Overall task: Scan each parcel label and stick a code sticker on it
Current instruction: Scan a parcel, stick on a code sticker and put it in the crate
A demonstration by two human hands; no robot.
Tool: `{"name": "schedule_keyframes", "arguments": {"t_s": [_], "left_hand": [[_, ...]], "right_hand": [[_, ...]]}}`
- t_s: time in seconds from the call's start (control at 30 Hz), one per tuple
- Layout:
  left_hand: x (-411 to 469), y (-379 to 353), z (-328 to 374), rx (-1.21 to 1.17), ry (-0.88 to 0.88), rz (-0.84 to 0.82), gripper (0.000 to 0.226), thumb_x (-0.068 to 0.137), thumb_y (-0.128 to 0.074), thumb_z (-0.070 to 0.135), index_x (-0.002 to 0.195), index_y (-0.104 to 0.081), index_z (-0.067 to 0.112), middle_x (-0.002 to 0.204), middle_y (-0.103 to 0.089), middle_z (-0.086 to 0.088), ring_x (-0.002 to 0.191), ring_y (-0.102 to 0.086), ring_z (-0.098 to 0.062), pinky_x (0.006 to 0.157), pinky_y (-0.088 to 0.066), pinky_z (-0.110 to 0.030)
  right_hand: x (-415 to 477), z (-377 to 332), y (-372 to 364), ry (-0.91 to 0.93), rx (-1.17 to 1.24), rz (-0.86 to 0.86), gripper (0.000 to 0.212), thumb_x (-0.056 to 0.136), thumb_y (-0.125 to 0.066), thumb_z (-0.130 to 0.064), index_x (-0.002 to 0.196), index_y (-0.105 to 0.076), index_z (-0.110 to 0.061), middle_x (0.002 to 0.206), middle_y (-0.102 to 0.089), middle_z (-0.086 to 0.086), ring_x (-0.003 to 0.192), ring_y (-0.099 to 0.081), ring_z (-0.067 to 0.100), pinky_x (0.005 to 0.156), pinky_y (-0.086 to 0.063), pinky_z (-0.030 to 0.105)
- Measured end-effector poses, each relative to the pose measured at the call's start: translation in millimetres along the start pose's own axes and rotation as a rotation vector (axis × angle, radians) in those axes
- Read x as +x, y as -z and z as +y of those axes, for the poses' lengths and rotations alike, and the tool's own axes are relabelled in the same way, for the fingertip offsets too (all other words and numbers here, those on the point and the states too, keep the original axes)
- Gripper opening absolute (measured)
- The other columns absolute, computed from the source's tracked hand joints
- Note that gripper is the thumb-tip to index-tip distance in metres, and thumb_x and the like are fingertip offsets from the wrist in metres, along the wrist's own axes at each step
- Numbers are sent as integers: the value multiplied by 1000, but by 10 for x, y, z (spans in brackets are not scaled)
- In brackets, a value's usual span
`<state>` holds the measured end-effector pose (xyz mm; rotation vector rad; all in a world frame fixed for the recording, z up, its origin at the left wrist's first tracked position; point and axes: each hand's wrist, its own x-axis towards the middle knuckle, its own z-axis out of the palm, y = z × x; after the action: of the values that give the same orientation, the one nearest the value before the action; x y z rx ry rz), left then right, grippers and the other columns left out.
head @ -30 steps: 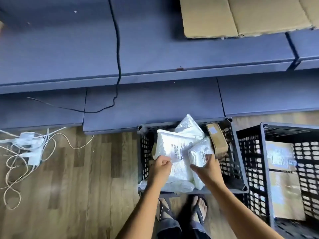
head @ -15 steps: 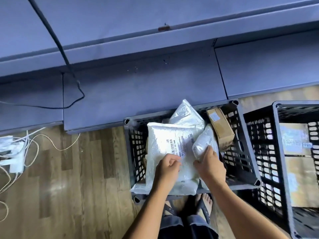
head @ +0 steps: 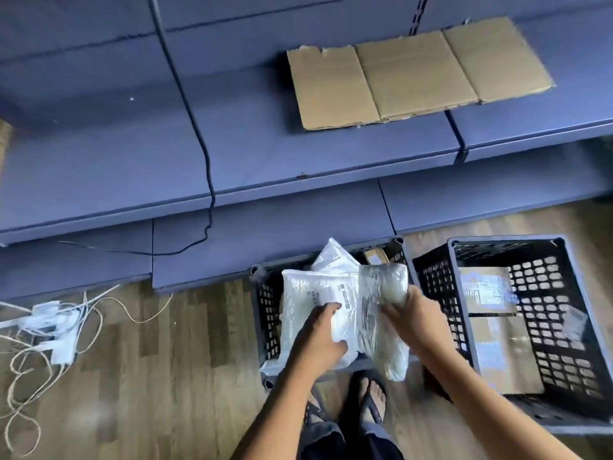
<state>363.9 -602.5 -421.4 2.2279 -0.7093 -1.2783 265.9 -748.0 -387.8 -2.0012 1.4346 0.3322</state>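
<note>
Head view: left hand grips the large white plastic mailer parcel, fingertips at its printed label; label text is too blurred to read. Right hand is clamped on a smaller clear-wrapped parcel that touches the mailer's right edge. The hands are close, side by side, one parcel each. Both parcels are over the black plastic lattice crate beneath the hands. Another white bag and a small brown box sit just beyond. A second black crate, right of the right hand, holds cardboard boxes. A flat brown cardboard sheet lies on the blue shelf, well beyond.
</note>
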Motion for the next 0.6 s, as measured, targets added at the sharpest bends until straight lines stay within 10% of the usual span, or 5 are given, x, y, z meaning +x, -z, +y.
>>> {"name": "schedule_keyframes", "arguments": {"t_s": [0.27,0.47,0.6], "left_hand": [[-943,672,712,423,-296,49,115,70,-75,30,150,7,33,159,2,8,145,-10,-13,116,-18,-30],[-1677,1256,1231,189,-344,374,61,85,-61,39,140,-37,32,142,-44,11,126,-47,-13,99,-39,-23],[-2098,1673,1337,40,-250,427,40,87,-59,37,126,-49,33,121,-61,8,108,-59,-14,94,-49,-35]], "right_hand": [[-681,-823,1399,13,386,-62,28,80,-65,-36,73,-63,-8,78,-69,11,71,-66,24,69,-57,37],[-1369,-1261,2235,51,721,-413,20,89,-58,-13,104,-58,1,102,-66,24,78,-68,28,57,-59,32],[-1665,-1417,2625,205,713,-509,40,91,-56,-43,106,-58,-6,104,-68,13,89,-70,29,71,-54,31]]}}
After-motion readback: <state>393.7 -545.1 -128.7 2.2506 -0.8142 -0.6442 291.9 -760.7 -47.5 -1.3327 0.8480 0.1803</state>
